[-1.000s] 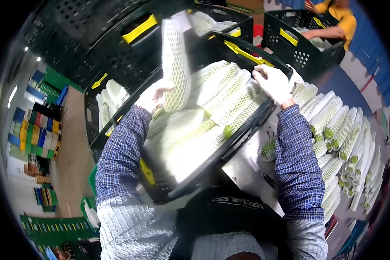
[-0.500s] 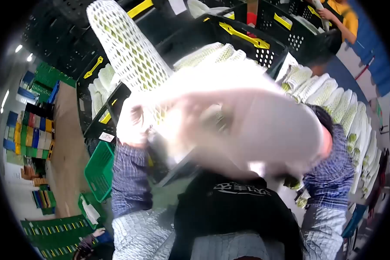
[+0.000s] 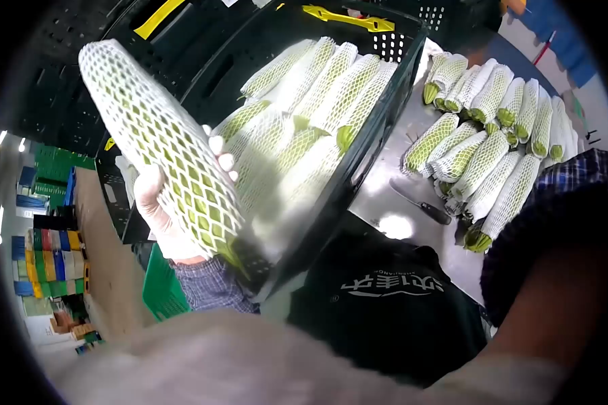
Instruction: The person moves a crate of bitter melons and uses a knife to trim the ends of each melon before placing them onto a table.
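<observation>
My left hand [image 3: 154,202] is closed around a long green squash [image 3: 175,148] in a white foam net sleeve. The squash is tilted, its stem end towards me, above the left side of a black crate [image 3: 368,152]. Several net-sleeved squashes [image 3: 344,91] lie in that crate. My right hand [image 3: 216,358] is a large pale blur across the bottom, very close to the camera. Its fingers cannot be made out, nor anything in them.
On the metal table [image 3: 378,202] at right lies a knife [image 3: 425,204] with a dark handle. Beside it are piled several net-sleeved squashes [image 3: 479,158]. A green basket [image 3: 162,287] stands below on the left. Stacked coloured crates [image 3: 54,263] stand farther off.
My right hand has swung from the middle of the view down to the bottom edge, uncovering the crate and table. My left hand still holds the squash, now lower and farther left.
</observation>
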Demonstrator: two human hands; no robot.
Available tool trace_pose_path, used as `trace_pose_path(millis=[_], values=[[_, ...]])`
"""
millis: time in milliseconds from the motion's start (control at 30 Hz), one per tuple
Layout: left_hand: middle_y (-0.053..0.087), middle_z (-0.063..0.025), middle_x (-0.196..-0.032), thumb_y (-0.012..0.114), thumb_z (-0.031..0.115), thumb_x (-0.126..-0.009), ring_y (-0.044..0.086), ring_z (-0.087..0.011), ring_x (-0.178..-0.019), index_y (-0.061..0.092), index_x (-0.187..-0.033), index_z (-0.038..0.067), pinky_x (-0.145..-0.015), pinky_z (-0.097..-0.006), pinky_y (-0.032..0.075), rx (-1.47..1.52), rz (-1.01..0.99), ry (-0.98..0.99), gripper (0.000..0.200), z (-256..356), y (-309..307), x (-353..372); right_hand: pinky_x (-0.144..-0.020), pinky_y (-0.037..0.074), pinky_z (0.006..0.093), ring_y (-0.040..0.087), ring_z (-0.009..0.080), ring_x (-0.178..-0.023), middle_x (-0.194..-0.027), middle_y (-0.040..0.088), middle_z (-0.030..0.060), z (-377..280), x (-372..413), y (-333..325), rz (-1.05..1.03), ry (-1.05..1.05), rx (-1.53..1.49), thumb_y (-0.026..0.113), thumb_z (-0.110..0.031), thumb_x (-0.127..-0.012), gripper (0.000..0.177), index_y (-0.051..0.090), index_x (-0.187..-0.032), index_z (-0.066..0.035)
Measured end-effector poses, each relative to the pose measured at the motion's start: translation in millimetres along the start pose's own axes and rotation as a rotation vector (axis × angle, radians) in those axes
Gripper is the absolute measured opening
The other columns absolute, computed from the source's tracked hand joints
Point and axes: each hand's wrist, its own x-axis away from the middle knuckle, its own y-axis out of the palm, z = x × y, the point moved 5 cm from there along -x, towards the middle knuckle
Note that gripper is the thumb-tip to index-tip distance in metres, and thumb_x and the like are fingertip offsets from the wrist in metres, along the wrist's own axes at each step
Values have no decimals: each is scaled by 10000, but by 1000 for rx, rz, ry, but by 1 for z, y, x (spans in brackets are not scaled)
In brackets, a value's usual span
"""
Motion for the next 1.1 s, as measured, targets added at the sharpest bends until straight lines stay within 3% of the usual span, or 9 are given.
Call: trace_pose_path(millis=[267, 333, 400, 433, 567, 700, 833, 933, 1100], values=[[592, -209, -1216, 674, 204, -813, 644, -323, -1059, 439, -1374, -15, -934, -441, 565, -373, -102, -333, 647, -25, 7, -11, -923, 516, 301, 659, 200, -1042, -1202, 666, 120, 12, -4, -31, 233, 6, -87, 660, -158, -924, 457, 557, -1353, -39], [617, -172, -1209, 668, 85, -835, 641, -266, -1063, 455, -1379, -7, -892, -398, 564, 228, -145, 76, 591, -56, 13, -4, -931, 513, 298, 657, 198, -1050, -1211, 664, 118, 11, -2, -56, 401, -22, -92, 669, -149, -921, 466, 553, -1360, -41], [624, -150, -1182, 662, 42, -853, 662, -221, -1029, 457, -1367, -15, -822, -372, 598, -68, -92, 75, 557, -64, -13, -1, -939, 511, 296, 655, 196, -1058, -1220, 661, 116, 20, 6, -81, 608, -43, -83, 677, -140, -918, 477, 549, -1367, -43], [636, -131, -1162, 664, -8, -838, 669, -200, -1014, 463, -1363, -17, -790, -351, 606, -672, -36, -270, 563, -42, -10, -15, -944, 510, 295, 654, 195, -1062, -1224, 660, 115, 23, 10, -90, 714, -67, -34, 682, -135, -917, 482, 547, -1370, -44], [619, -131, -1310, 774, 65, -786, 604, -214, -1163, 511, -1382, 4, -984, -354, 509, -597, 12, -289, 655, -43, -15, -12, -1002, 480, 332, 604, 213, -1171, -1307, 612, 124, 26, 10, -97, 875, -223, 497, 701, -158, -903, 513, 541, -1379, -51], [608, -123, -1339, 787, 59, -768, 592, -210, -1195, 486, -1411, 11, -1025, -355, 485, -620, -20, -304, 711, -40, -8, -16, -1012, 455, 349, 577, 215, -1162, -1264, 600, 123, 43, -15, -76, 660, -157, 301, 723, -191, -874, 519, 558, -1346, -50], [666, -80, -1125, 774, 61, -746, 665, -174, -989, 525, -1301, -17, -859, -324, 561, -721, -31, -103, 614, -27, 11, -17, -847, 503, 295, 640, 181, -906, -978, 661, 68, 40, -19, -75, 825, -212, 369, 758, -79, -811, 292, 664, -1085, -36], [641, -97, -1208, 790, 100, -755, 630, -192, -1076, 521, -1324, -18, -955, -340, 511, -759, -35, -53, 640, -16, 7, -17, -799, 498, 324, 645, 190, -828, -875, 670, 44, 26, -28, -64, 866, -336, 681, 732, -41, -802, 166, 677, -958, -53], [605, -99, -1276, 672, 189, -912, 576, -223, -1187, 511, -1348, 23, -1021, -349, 476, -831, -64, 162, 494, -15, -17, -10, -760, 515, 365, 646, 201, -886, -1170, 662, 87, 8, -45, 21, 481, -754, 813, 692, -151, -745, 257, 637, -991, -100]])
